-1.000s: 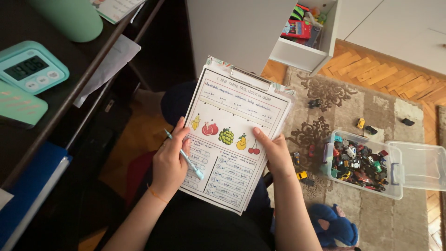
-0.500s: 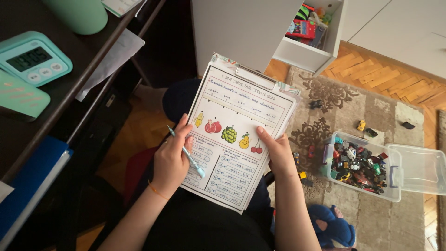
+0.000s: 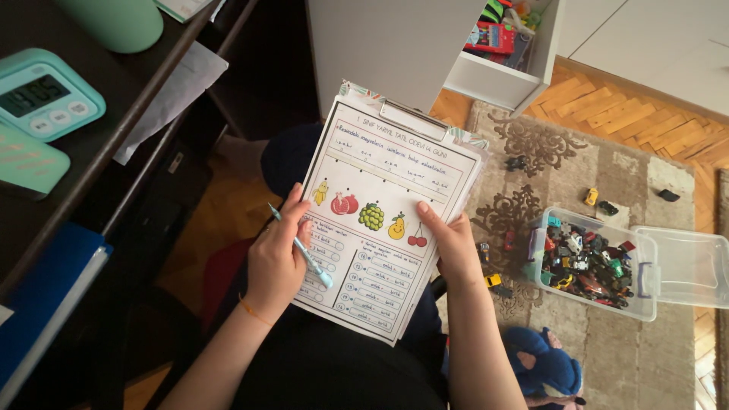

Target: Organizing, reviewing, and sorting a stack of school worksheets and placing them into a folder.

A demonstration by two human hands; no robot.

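A clipboard [image 3: 395, 121] with a white worksheet [image 3: 383, 216] showing a row of coloured fruit pictures rests over my lap. My left hand [image 3: 277, 262] lies on the sheet's lower left and holds a light blue pen [image 3: 304, 254], its tip pointing down to the right onto the lower boxes. My right hand [image 3: 448, 243] grips the clipboard's right edge, thumb on the paper beside the cherries picture.
A dark desk [image 3: 99, 152] at left carries a teal digital timer [image 3: 42, 95] and a green cup [image 3: 114, 19]. On the patterned rug [image 3: 607, 349] stands a clear bin of toy cars [image 3: 588, 262], lid open. A white shelf unit [image 3: 486, 68] is behind; a blue plush toy [image 3: 543, 364] lies below.
The view has shifted slightly, so the clipboard sits a little higher and more to the right in frame. Both hands keep their hold; the pen stays over the lower left boxes.
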